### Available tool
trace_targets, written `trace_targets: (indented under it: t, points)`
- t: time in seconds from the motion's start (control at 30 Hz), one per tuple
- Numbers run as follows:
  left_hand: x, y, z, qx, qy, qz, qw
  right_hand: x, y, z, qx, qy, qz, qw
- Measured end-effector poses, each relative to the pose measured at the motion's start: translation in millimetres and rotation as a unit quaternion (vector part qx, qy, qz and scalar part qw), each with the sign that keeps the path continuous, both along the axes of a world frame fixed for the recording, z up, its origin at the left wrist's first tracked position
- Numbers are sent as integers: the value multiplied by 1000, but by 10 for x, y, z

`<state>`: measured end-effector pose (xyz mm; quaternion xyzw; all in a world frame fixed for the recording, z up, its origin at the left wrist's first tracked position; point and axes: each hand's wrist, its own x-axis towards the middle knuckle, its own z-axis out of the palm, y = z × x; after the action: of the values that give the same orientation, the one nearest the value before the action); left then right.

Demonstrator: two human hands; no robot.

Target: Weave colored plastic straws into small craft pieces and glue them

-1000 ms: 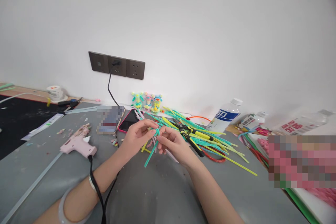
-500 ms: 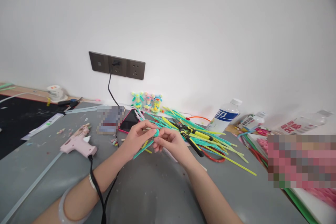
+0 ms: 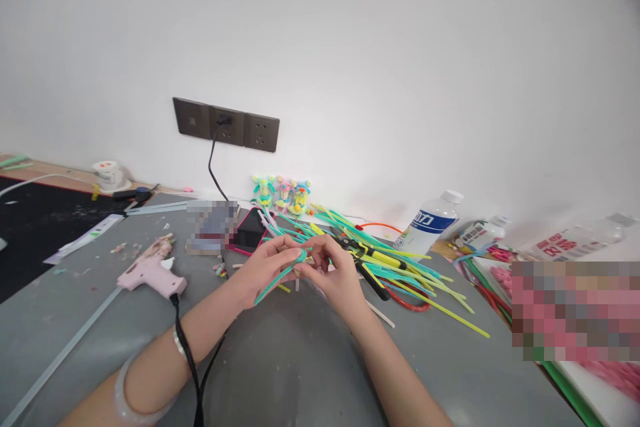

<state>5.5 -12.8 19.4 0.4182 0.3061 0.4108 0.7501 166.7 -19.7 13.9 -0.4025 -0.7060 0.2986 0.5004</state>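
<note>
Between my hands is a teal pipe cleaner [image 3: 273,287], wound into a small coil at its upper end. Its straight tail slants down to the left. My left hand [image 3: 260,268] pinches the coil between thumb and fingers. My right hand [image 3: 334,272] has its fingers bent and pressed together at the coil's right side; the exact grip is partly hidden by the fingers. Just beyond my right hand lie black-and-yellow pliers [image 3: 371,259] on a loose heap of teal and yellow pipe cleaners [image 3: 423,280].
A pink glue gun [image 3: 153,275] with a black cord lies at left. A phone [image 3: 249,232] rests behind my left hand. Three small figures [image 3: 283,195] stand by the wall. A bottle [image 3: 429,223] is at back right, and a wall socket panel [image 3: 226,124] is above.
My right hand has turned, its fingers lifting and curling higher over the coil. My left hand still pinches the coil. The view has shifted slightly.
</note>
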Motion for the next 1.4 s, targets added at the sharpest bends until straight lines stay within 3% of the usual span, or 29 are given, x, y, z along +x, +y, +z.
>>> trace_targets:
  t: [0.43,0.6,0.7,0.93,1.13,1.4]
  points:
    - [39,7,-5,-69,-23,-11,997,-4,-19,34,48,-54,5,997]
    - [45,7,-18,-71,-48,-4,996,-58,-60,17,-13,-42,-23,999]
    - [26,7,-30,-62,-53,-37,996,-61,-52,7,-80,13,3,997]
    - [-81,43,-54,-19,-32,-88,995,25,10,52,-226,164,79,957]
    - [-114,47,-12,18,13,-72,997,30,26,36,-227,175,81,954]
    - [-161,124,-44,166,128,-7,978,77,54,62,-234,184,55,953]
